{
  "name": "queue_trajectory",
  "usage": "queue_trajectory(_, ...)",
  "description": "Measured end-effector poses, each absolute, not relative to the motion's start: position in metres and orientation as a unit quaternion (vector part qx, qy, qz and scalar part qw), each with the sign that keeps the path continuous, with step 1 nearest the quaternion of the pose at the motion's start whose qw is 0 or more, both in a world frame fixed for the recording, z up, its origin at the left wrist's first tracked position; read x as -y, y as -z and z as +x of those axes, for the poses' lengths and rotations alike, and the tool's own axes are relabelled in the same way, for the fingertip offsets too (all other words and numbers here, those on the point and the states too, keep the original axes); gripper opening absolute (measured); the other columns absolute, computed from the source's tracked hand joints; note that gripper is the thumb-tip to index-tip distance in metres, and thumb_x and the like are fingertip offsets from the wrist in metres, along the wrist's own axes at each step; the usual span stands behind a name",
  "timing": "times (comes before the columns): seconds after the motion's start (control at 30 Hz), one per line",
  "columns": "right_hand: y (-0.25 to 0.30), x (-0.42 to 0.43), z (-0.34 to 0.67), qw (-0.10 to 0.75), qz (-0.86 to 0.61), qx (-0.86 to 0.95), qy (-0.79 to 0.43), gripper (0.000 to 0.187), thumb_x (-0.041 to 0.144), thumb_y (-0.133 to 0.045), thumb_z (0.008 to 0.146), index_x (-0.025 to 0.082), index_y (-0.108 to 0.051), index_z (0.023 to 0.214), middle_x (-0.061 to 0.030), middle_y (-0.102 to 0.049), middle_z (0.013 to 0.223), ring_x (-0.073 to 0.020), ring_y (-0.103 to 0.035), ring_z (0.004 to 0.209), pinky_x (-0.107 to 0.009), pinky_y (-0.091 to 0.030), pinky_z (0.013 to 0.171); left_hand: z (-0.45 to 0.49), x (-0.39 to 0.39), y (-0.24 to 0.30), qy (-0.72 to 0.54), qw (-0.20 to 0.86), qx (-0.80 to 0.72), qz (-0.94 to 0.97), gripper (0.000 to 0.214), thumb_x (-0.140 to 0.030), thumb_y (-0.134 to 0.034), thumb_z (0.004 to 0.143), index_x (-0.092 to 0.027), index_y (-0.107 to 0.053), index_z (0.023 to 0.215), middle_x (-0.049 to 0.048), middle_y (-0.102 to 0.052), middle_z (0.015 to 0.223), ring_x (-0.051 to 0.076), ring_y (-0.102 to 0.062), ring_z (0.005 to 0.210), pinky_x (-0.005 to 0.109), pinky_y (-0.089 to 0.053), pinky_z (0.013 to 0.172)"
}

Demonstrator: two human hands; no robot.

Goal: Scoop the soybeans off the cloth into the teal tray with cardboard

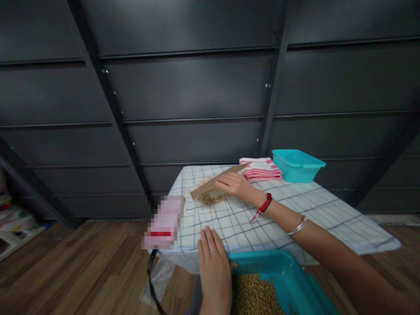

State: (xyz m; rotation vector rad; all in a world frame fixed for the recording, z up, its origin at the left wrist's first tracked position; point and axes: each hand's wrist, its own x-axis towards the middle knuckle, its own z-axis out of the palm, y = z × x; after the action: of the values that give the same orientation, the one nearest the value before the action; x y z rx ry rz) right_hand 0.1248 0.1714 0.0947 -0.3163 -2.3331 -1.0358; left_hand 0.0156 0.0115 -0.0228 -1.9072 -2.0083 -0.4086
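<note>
My right hand [236, 185] reaches across the table and holds a long strip of brown cardboard [216, 180], its fingers closed over it. The strip rests on edge against a small heap of brown grains [211, 198] on the checked tablecloth [236, 218]. My left hand [215, 267] lies flat with fingers together on the near left rim of a teal tray [285, 267], which holds a bed of the same brown grains [256, 295].
A second, smaller teal tub [297, 165] stands at the table's far right beside a folded pink-and-white striped cloth [260, 169]. A blurred pink patch [163, 222] sits at the table's left edge. Dark metal shelving fills the background; wooden floor lies to the left.
</note>
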Motion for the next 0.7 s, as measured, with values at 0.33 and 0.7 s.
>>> queue_trajectory(0.33,-0.102,-0.163,0.153,0.297,-0.095,0.869,0.384,0.022,0.011,-0.039,0.087,0.014,-0.060,0.091,-0.0060,-0.066,0.083,-0.0136,-0.058,0.077,-0.028,-0.046,0.069,0.016,-0.011,0.020,0.151,0.167,0.705,-0.673,0.067,-0.022,-0.068,0.057,-0.002,-0.050,0.118,0.0246,-0.044,0.129,0.034,-0.043,0.119,0.046,-0.041,0.097)
queue_trajectory(0.7,-0.098,-0.180,0.126,0.303,-0.097,0.874,0.368,0.023,0.011,-0.036,0.089,0.014,-0.059,0.090,-0.0057,-0.066,0.083,-0.0128,-0.058,0.077,-0.028,-0.045,0.071,0.016,-0.011,0.021,0.144,0.191,0.698,-0.675,0.068,-0.023,-0.069,0.056,-0.002,-0.050,0.117,0.0251,-0.045,0.127,0.034,-0.045,0.118,0.046,-0.043,0.095)
